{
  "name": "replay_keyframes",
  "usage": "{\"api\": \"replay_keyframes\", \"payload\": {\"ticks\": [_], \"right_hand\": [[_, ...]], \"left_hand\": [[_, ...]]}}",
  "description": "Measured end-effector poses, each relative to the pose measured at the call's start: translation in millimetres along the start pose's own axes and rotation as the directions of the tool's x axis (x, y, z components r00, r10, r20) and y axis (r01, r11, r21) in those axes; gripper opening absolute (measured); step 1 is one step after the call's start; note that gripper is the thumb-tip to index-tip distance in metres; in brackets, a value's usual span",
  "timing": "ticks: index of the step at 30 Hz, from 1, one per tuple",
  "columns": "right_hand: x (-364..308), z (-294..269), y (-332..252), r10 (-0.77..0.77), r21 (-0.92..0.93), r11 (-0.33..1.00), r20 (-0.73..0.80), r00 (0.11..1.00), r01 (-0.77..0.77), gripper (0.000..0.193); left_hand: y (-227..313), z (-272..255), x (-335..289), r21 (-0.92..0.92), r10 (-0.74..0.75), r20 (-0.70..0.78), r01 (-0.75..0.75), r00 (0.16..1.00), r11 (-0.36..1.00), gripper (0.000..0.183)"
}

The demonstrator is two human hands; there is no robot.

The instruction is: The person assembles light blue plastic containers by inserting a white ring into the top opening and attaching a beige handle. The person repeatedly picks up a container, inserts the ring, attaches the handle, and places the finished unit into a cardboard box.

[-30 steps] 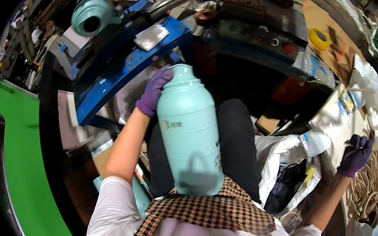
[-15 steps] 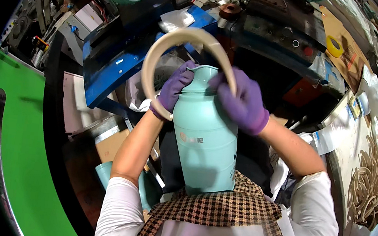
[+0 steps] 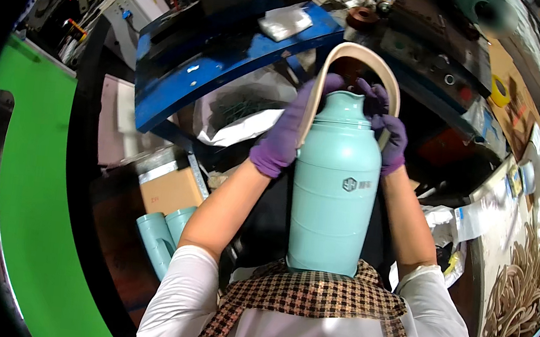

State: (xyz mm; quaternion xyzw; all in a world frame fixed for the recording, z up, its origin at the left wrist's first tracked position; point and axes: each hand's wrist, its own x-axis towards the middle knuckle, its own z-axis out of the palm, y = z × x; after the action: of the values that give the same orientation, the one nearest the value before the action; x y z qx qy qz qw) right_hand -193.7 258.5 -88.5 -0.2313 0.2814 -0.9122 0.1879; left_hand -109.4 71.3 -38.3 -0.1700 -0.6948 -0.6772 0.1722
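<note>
A turquoise thermos flask (image 3: 332,205) stands nearly upright against my checked apron (image 3: 315,293), spout up. Over its neck arches a pale beige handle band (image 3: 363,51). Its left end meets the flask's shoulder; the right end drops down beside my right hand. My left hand (image 3: 285,133), in a purple glove, is closed against the flask's left shoulder, behind the left leg of the band; some of its fingers are hidden. My gloved right hand (image 3: 391,142) has its fingers curled round the right leg of the band, close to the flask's shoulder.
Beyond my hands are a blue metal bench (image 3: 223,56) and a dark machine (image 3: 429,53). Beside my left arm stand a cardboard box (image 3: 171,190) and turquoise flask parts (image 3: 155,242). A heap of beige bands (image 3: 522,290) lies at the right, near yellow tape (image 3: 500,91).
The handle band has come from a tilted loop at the flask's left to an arch over the neck. The flask has turned and straightened up, and my right hand has moved down its right side.
</note>
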Motion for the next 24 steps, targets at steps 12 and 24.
{"api": "replay_keyframes", "payload": {"ticks": [12,24], "right_hand": [[-13.4,0.0,-21.9,0.203,-0.143,0.971,0.075,0.976,-0.191,0.078],[-153.9,-130.6,-316.0,-0.536,-0.951,-0.012,-0.254,0.805,-0.307,0.038]], "left_hand": [[49.3,25.0,-6.2,0.469,0.446,0.467,-0.641,0.764,0.608,0.024],[39.2,5.8,-117.5,0.467,0.085,-0.082,-0.037,0.993,0.883,0.035]]}}
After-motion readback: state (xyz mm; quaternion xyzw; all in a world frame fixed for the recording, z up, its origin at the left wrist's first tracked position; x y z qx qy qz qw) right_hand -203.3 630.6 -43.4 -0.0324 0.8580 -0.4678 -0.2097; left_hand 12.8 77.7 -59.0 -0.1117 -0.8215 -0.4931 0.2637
